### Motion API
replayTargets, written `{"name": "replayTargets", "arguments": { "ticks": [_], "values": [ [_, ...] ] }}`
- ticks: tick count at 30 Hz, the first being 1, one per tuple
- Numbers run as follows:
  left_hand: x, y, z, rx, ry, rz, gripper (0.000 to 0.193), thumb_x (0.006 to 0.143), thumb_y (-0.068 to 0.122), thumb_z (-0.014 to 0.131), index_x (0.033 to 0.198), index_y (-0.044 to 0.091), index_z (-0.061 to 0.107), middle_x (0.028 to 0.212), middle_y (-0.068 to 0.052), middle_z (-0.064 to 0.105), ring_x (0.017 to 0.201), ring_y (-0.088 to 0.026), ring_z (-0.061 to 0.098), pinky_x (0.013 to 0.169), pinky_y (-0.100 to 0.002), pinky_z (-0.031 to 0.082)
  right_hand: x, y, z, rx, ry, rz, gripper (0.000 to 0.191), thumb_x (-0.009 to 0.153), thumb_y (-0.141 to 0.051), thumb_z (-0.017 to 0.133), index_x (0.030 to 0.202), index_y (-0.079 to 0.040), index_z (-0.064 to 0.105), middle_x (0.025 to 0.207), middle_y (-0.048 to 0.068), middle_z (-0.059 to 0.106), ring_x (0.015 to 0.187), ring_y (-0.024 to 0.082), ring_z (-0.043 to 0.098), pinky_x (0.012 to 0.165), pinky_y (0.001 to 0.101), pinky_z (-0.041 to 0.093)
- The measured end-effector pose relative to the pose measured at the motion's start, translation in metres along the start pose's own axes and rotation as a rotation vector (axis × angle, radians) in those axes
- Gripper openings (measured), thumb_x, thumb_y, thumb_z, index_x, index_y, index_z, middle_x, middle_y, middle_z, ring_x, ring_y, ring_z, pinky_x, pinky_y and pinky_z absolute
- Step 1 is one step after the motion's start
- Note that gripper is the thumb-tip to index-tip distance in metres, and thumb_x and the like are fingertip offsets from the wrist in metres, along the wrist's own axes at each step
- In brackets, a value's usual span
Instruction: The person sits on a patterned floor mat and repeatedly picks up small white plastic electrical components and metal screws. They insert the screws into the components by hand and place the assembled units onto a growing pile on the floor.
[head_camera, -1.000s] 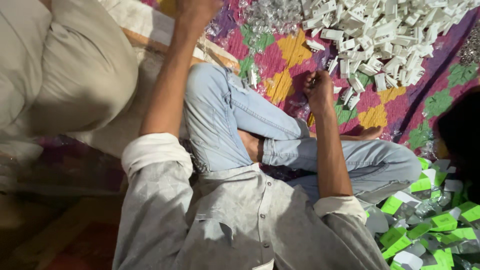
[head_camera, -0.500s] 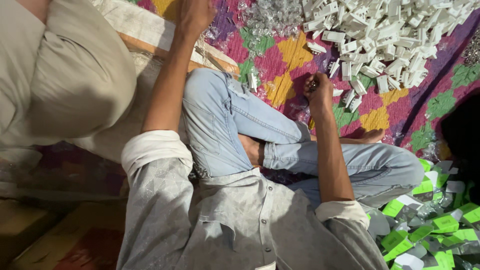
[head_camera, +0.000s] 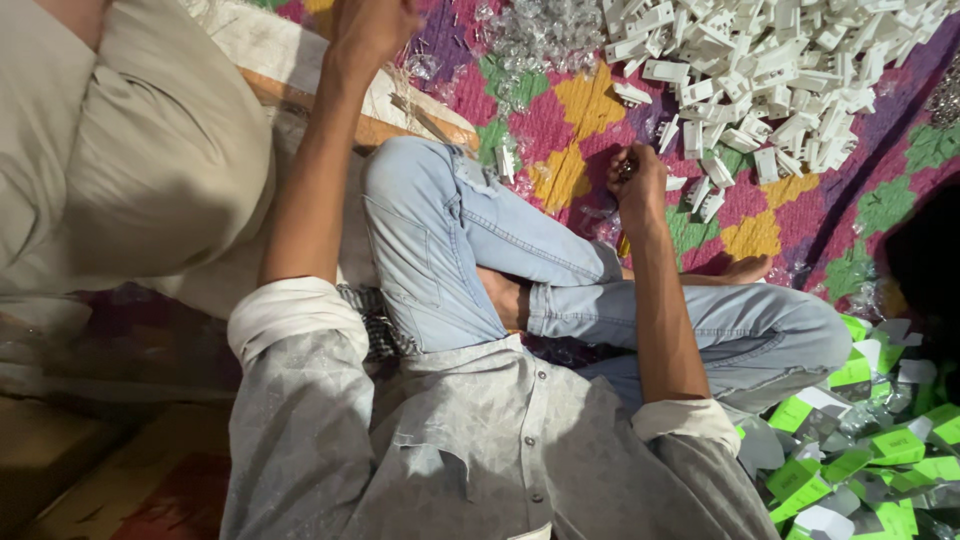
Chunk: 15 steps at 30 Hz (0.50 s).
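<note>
Both my hands have crept a little higher over the patchwork mat (head_camera: 580, 110) since a second ago.

My left hand (head_camera: 370, 30), left of the white plastic pile (head_camera: 770, 70), is curled, contents unseen; my right hand (head_camera: 635, 180), just below-left of that pile, is closed on small dark parts (head_camera: 626, 166). No container; green-and-white cartons (head_camera: 880, 450) lie loose below.
</note>
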<state>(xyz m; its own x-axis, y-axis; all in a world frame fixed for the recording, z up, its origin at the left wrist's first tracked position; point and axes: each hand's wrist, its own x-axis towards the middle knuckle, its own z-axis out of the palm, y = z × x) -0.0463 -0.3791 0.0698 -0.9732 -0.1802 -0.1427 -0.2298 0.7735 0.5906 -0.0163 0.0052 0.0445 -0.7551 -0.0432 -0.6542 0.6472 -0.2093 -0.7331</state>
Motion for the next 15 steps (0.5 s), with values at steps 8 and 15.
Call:
{"name": "replayTargets", "arguments": {
  "ticks": [8, 15],
  "values": [
    [-0.018, -0.017, 0.016, 0.184, -0.045, 0.032, 0.003, 0.081, 0.016, 0.083, 0.08, 0.014, 0.081, 0.083, -0.015, 0.075, 0.079, -0.035, 0.074, 0.075, -0.046, 0.059, 0.005, 0.001, -0.004, 0.017, 0.013, 0.022, 0.023, 0.102, -0.026, 0.051, 0.085, -0.011, 0.057, 0.075, 0.003, 0.06, 0.065, 0.015, 0.054, 0.06, 0.0305, 0.043],
    [-0.031, -0.02, 0.023, 0.11, -0.218, 0.099, 0.015, 0.082, 0.026, 0.087, 0.091, 0.015, 0.082, 0.086, -0.013, 0.076, 0.078, -0.031, 0.074, 0.078, -0.044, 0.056, 0.008, 0.005, -0.007, -0.002, -0.002, 0.003, 0.024, 0.1, -0.029, 0.053, 0.085, -0.01, 0.058, 0.074, 0.003, 0.06, 0.064, 0.015, 0.055, 0.06, 0.031, 0.044]
  ]
}}
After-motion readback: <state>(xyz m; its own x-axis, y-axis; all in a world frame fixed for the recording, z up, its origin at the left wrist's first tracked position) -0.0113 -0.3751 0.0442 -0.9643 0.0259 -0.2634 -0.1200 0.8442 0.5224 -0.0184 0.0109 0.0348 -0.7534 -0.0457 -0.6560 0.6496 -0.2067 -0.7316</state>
